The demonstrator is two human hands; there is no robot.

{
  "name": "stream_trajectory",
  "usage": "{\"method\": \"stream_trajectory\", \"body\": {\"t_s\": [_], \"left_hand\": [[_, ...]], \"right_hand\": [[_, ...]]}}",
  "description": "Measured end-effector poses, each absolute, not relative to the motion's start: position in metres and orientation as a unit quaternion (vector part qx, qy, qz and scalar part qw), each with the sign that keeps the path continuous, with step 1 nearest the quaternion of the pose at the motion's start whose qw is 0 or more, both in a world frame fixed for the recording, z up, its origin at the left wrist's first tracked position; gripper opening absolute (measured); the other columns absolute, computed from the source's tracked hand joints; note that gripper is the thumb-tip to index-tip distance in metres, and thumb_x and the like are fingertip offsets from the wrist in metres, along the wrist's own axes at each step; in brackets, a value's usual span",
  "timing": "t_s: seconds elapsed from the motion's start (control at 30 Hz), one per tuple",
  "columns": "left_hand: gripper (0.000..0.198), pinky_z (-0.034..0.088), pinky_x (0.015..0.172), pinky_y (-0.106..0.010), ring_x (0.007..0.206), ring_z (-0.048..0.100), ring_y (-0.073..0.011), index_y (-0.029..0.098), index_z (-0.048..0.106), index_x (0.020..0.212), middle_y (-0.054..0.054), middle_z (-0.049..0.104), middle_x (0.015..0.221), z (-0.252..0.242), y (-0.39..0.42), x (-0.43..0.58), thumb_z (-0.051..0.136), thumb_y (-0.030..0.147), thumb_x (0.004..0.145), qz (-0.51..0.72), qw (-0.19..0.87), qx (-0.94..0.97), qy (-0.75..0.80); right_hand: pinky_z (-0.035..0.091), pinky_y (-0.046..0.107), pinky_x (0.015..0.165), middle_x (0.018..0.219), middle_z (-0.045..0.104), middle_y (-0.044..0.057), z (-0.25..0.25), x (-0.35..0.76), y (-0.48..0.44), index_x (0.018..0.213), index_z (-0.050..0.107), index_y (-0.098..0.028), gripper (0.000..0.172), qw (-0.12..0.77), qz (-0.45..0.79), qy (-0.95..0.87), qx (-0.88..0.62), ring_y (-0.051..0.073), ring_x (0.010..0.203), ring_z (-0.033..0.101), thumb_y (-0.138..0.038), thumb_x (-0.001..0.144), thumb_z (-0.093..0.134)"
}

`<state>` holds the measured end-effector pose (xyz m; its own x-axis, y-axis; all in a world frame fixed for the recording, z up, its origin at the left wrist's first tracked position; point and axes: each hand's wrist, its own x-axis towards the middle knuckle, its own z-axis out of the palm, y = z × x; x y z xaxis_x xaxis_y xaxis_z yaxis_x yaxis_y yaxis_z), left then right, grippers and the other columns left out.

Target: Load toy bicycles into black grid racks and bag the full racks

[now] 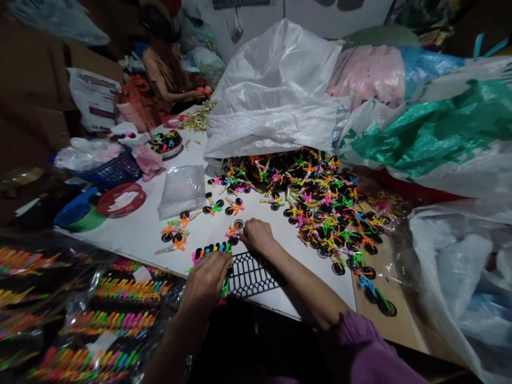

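My left hand (pixel 210 269) curls over a row of small colourful toy bicycles (pixel 208 249) standing side by side on a black plastic rack (pixel 254 274). The rack's right part shows bare openwork. Just beyond the rack, my right hand (pixel 258 234) is closed, its fingertips at the black wheel of a pink-and-orange toy bicycle (pixel 232 230). Part of the grip is hidden by the hand. Several loose toy bicycles (pixel 176 234) lie on the white tabletop (pixel 192 202), left of my hands. A big heap of toy bicycles (pixel 324 208) spreads out to the right.
A white sack (pixel 276 90) lies open behind the heap. A clear plastic bag (pixel 182 189), red bowl (pixel 122 198) and blue basket (pixel 108 170) sit left. Packed bicycles (pixel 116 320) fill the lower left. A co-worker (pixel 168 80) handles small parts at the back.
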<state>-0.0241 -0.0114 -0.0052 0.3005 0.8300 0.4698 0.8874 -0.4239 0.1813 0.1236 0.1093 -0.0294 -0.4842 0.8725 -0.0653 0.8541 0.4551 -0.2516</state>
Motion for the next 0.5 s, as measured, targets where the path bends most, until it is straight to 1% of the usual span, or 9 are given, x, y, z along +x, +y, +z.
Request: {"method": "stream_trajectory", "body": {"t_s": [0.07, 0.13, 0.2, 0.3, 0.33, 0.4, 0.47, 0.5], "left_hand": [[0.018, 0.048, 0.076, -0.029, 0.081, 0.060, -0.0173, 0.014, 0.059, 0.096, -0.006, 0.066, 0.086, -0.004, -0.012, -0.024, 0.043, 0.021, 0.089, -0.253, 0.045, -0.805, -0.535], [0.019, 0.048, 0.076, -0.029, 0.083, 0.060, -0.0174, 0.015, 0.058, 0.097, -0.006, 0.065, 0.087, -0.003, -0.012, -0.027, 0.042, 0.021, 0.089, -0.246, 0.024, -0.806, -0.537], [0.020, 0.048, 0.076, -0.030, 0.084, 0.060, -0.0178, 0.015, 0.058, 0.098, -0.007, 0.064, 0.088, -0.003, -0.007, -0.030, 0.041, 0.023, 0.090, -0.240, 0.003, -0.800, -0.550], [0.023, 0.047, 0.076, -0.031, 0.083, 0.059, -0.0184, 0.016, 0.059, 0.098, -0.008, 0.063, 0.087, -0.003, 0.009, -0.034, 0.040, 0.025, 0.090, -0.228, -0.017, -0.778, -0.586], [0.023, 0.047, 0.075, -0.031, 0.082, 0.059, -0.0186, 0.015, 0.060, 0.097, -0.008, 0.062, 0.086, -0.002, 0.014, -0.035, 0.040, 0.025, 0.090, -0.220, -0.018, -0.771, -0.597], [0.023, 0.046, 0.076, -0.032, 0.081, 0.058, -0.0195, 0.015, 0.061, 0.096, -0.008, 0.062, 0.086, 0.003, 0.022, -0.036, 0.041, 0.024, 0.089, -0.197, -0.003, -0.765, -0.614], [0.023, 0.046, 0.079, -0.035, 0.085, 0.058, -0.0213, 0.015, 0.061, 0.096, -0.009, 0.062, 0.091, 0.011, 0.019, -0.035, 0.041, 0.024, 0.088, -0.192, 0.030, -0.756, -0.625], [0.023, 0.045, 0.081, -0.036, 0.088, 0.057, -0.0219, 0.015, 0.061, 0.097, -0.009, 0.062, 0.094, 0.015, 0.014, -0.035, 0.041, 0.024, 0.088, -0.202, 0.044, -0.749, -0.630]], "right_hand": [[0.042, 0.030, 0.070, 0.095, 0.063, 0.013, -0.029, 0.117, 0.114, 0.096, 0.059, -0.013, 0.027, 0.038, 0.156, -0.837, -0.523, 0.022, 0.086, 0.059, -0.035, 0.084, 0.048], [0.041, 0.028, 0.066, 0.089, 0.064, 0.010, -0.028, 0.121, 0.113, 0.090, 0.060, -0.015, 0.026, 0.063, 0.222, -0.813, -0.534, 0.019, 0.079, 0.059, -0.038, 0.083, 0.049], [0.039, 0.024, 0.060, 0.079, 0.064, 0.005, -0.026, 0.132, 0.103, 0.085, 0.059, -0.016, 0.026, 0.119, 0.314, -0.781, -0.526, 0.015, 0.069, 0.057, -0.040, 0.080, 0.052], [0.037, 0.021, 0.058, 0.074, 0.060, -0.001, -0.028, 0.145, 0.069, 0.085, 0.057, -0.016, 0.019, 0.227, 0.402, -0.749, -0.475, 0.011, 0.064, 0.052, -0.033, 0.077, 0.054], [0.036, 0.020, 0.059, 0.073, 0.060, -0.001, -0.031, 0.145, 0.055, 0.083, 0.056, -0.016, 0.016, 0.244, 0.412, -0.747, -0.461, 0.010, 0.064, 0.051, -0.031, 0.077, 0.053], [0.036, 0.021, 0.059, 0.071, 0.058, -0.001, -0.040, 0.140, 0.029, 0.078, 0.055, -0.016, 0.011, 0.248, 0.418, -0.750, -0.449, 0.011, 0.063, 0.050, -0.027, 0.077, 0.052], [0.037, 0.022, 0.060, 0.071, 0.057, 0.001, -0.051, 0.130, 0.011, 0.077, 0.055, -0.017, 0.011, 0.249, 0.406, -0.753, -0.454, 0.012, 0.065, 0.050, -0.027, 0.078, 0.052], [0.038, 0.022, 0.063, 0.075, 0.057, 0.002, -0.056, 0.125, 0.007, 0.078, 0.055, -0.017, 0.011, 0.256, 0.393, -0.757, -0.456, 0.013, 0.068, 0.051, -0.027, 0.079, 0.051]]}}
